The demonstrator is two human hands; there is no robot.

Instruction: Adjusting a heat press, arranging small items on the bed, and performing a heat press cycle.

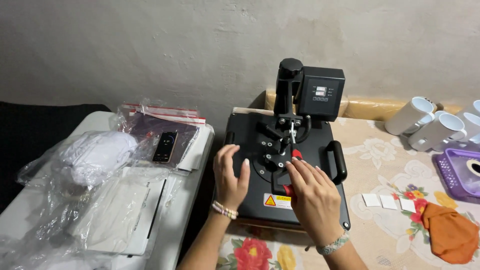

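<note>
A black heat press machine [250, 135] stands on a floral tablecloth, with a control box [320, 92] at the back and a curved black handle [339, 161] on its right side. My left hand [229, 175] hovers over the left of the top plate, fingers spread, holding nothing. My right hand [312, 195] rests on the front middle of the plate, fingertips at a red part [297, 153] of the mechanism. Both wrists wear bracelets.
Clear plastic bags with white items [100, 160] and a phone [165, 146] lie on a white table to the left. White mugs [435, 125], a purple basket [457, 172], an orange cloth [450, 232] and three small white squares [389, 201] lie to the right.
</note>
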